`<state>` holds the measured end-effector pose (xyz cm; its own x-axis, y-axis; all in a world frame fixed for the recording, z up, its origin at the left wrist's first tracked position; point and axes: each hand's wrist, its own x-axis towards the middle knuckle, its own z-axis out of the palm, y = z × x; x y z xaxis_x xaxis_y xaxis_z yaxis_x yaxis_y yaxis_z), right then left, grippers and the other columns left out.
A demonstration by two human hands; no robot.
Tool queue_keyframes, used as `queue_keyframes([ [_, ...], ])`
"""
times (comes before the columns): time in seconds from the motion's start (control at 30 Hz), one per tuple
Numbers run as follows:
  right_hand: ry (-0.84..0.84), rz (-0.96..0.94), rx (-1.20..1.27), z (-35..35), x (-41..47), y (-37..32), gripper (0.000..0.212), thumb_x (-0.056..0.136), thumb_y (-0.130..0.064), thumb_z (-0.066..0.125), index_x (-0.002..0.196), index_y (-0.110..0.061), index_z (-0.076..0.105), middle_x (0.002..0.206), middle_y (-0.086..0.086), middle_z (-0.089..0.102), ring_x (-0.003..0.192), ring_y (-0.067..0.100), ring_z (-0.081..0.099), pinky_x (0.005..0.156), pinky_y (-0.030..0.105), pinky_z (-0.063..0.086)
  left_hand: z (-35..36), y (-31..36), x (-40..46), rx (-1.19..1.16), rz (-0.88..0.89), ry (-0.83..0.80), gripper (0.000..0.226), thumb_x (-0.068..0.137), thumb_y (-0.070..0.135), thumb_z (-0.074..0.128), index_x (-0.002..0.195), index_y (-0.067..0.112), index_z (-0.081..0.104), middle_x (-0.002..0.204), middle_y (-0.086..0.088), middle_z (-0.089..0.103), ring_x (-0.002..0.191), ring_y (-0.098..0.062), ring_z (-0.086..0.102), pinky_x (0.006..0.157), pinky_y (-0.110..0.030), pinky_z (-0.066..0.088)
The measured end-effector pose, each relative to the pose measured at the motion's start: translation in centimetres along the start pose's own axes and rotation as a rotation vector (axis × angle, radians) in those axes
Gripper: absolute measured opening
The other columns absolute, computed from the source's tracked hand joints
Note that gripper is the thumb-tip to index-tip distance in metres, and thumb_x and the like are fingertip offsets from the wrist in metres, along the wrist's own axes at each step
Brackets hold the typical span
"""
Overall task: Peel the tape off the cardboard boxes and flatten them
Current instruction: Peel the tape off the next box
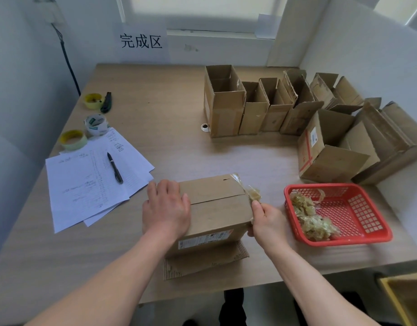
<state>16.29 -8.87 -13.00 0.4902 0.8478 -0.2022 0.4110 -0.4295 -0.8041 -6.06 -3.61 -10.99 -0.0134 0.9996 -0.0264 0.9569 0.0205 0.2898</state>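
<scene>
Tape removal is in progress. The left hand [166,208] is pressing flat on the cardboard box [216,208] at the counter's [155,109] near edge, while the right hand [265,220] is pinching the tape [253,194] at the box's right end. Next: pull it free and drop it into the red basket [367,234].

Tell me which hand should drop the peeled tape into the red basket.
Right. The right hand already pinches the tape at the box's right end, beside the basket. The left hand lies flat on the box, steadying it.
</scene>
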Motion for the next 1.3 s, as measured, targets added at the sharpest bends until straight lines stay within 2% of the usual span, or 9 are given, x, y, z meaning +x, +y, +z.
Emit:
queue_keyframes([
  [0.2, -0.236, 0.265, 0.358, -1.7, 1.2, 0.1, 0.031, 0.099, -0.031, 0.059, 0.098, -0.001, 0.054, 0.061, 0.007, 0.065, 0.052, 0.025, 0.065, 0.048, 0.035, 0.055, -0.3, 0.0, -0.2, 0.0, 0.003, -0.007, 0.023, 0.099, 0.039, 0.034, 0.109, 0.02, 0.043, 0.121, 0.0, 0.045, 0.122, -0.026, 0.034, 0.088, -0.041, 0.045],
  [0.3, -0.273, 0.263, 0.396, -3.3, 1.2, -0.7, 0.041, 0.095, -0.048, 0.054, 0.113, -0.011, 0.054, 0.077, 0.014, 0.071, 0.06, 0.03, 0.07, 0.046, 0.031, 0.048, -0.4, 0.0, -0.2, -0.002, 0.009, -0.005, 0.023, 0.099, 0.039, 0.034, 0.109, 0.02, 0.043, 0.121, 0.001, 0.044, 0.122, -0.026, 0.034, 0.088, -0.04, 0.045],
  [0.4, -0.1, 0.064, -0.118, -4.2, 1.4, -2.0, 0.078, 0.075, -0.083, 0.04, 0.124, -0.023, 0.046, 0.087, 0.001, 0.07, 0.08, 0.027, 0.069, 0.066, 0.039, 0.052, -0.4, 0.1, 0.0, 0.002, 0.008, -0.015, 0.023, 0.099, 0.039, 0.034, 0.108, 0.02, 0.042, 0.121, 0.001, 0.042, 0.121, -0.027, 0.034, 0.089, -0.041, 0.045],
  [0.47, 0.067, -0.155, -0.497, -4.1, 1.6, -3.1, 0.083, 0.073, -0.089, 0.033, 0.133, -0.032, 0.038, 0.11, -0.002, 0.066, 0.1, 0.028, 0.063, 0.077, 0.041, 0.049, -0.3, 0.1, 0.0, 0.005, 0.002, -0.019, 0.023, 0.099, 0.039, 0.033, 0.11, 0.02, 0.042, 0.121, 0.001, 0.042, 0.123, -0.027, 0.033, 0.089, -0.041, 0.045],
  [0.53, 0.094, -0.3, -0.587, -3.3, 2.0, -4.5, 0.082, 0.074, -0.088, 0.038, 0.136, -0.034, 0.038, 0.123, 0.0, 0.057, 0.11, 0.027, 0.058, 0.078, 0.039, 0.045, -0.2, 0.1, -0.1, 0.011, 0.005, -0.018, 0.024, 0.099, 0.04, 0.033, 0.11, 0.021, 0.042, 0.122, 0.001, 0.042, 0.124, -0.027, 0.032, 0.09, -0.04, 0.045],
  [0.73, -0.082, -0.385, -0.748, -0.7, 4.5, -6.3, 0.033, 0.096, -0.055, 0.044, 0.099, -0.022, 0.049, 0.101, 0.004, 0.063, 0.089, 0.03, 0.058, 0.068, 0.037, 0.039, 0.0, -0.1, 0.0, 0.023, 0.002, -0.021, 0.025, 0.098, 0.042, 0.033, 0.11, 0.022, 0.042, 0.123, 0.002, 0.041, 0.127, -0.027, 0.03, 0.091, -0.041, 0.044],
  [1.03, -0.107, -0.642, -0.828, -0.1, 5.8, -6.0, 0.014, 0.099, -0.013, 0.038, 0.087, -0.018, 0.033, 0.091, 0.009, 0.057, 0.073, 0.039, 0.057, 0.059, 0.037, 0.029, -0.3, 0.0, 0.0, 0.03, -0.012, -0.034, 0.026, 0.098, 0.043, 0.033, 0.112, 0.022, 0.041, 0.123, 0.003, 0.041, 0.131, -0.028, 0.03, 0.092, -0.039, 0.045],
  [1.17, -0.043, -0.453, -0.494, 0.7, 6.3, -5.2, 0.024, 0.103, -0.026, 0.042, 0.081, -0.015, 0.044, 0.074, 0.0, 0.052, 0.068, 0.03, 0.047, 0.062, 0.037, 0.03, -0.4, 0.0, 0.1, 0.047, -0.018, -0.047, 0.028, 0.098, 0.044, 0.032, 0.114, 0.022, 0.042, 0.126, 0.003, 0.04, 0.132, -0.028, 0.028, 0.094, -0.039, 0.044],
  [1.3, -0.051, -0.185, -0.386, 1.5, 7.2, -5.4, 0.023, 0.1, -0.029, 0.042, 0.08, -0.019, 0.048, 0.08, 0.003, 0.059, 0.08, 0.031, 0.054, 0.067, 0.037, 0.035, -0.2, 0.3, 0.4, 0.066, -0.023, -0.072, 0.031, 0.098, 0.045, 0.031, 0.117, 0.022, 0.042, 0.131, 0.004, 0.038, 0.139, -0.029, 0.022, 0.096, -0.04, 0.043],
])
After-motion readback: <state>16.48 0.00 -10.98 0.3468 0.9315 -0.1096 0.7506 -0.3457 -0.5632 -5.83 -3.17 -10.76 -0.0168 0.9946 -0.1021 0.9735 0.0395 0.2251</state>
